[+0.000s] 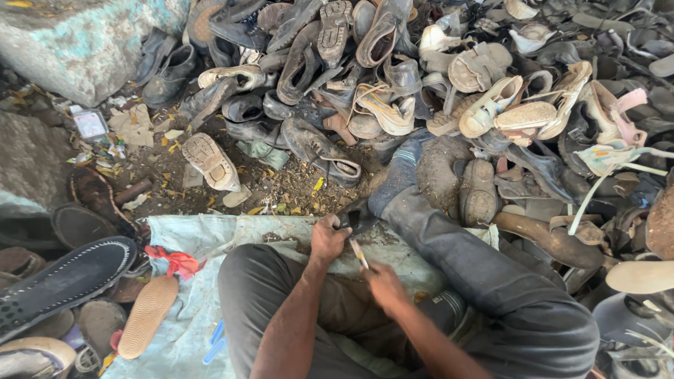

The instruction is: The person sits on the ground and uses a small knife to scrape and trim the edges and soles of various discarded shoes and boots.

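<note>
Your left hand (328,240) gripped a dark shoe piece (353,217), fingers closed around it. Your right hand (382,284) closed on a knife (359,253), its blade just below those left fingers.

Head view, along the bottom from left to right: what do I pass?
Black perforated sole → tan sole → red scrap → left hand gripping a dark shoe piece → small tool → right hand → brown curved sole.

Trousers (491,274): dark grey.
Sack (189,309): pale blue-grey, dirty.
Sole (147,316): orange-tan, ribbed.
Slipper (63,281): black with white dotted edge.
Rag (175,261): red.
Rock (77,42): grey, flecked turquoise.
Shoe pile (421,84): black, brown, cream.
</note>
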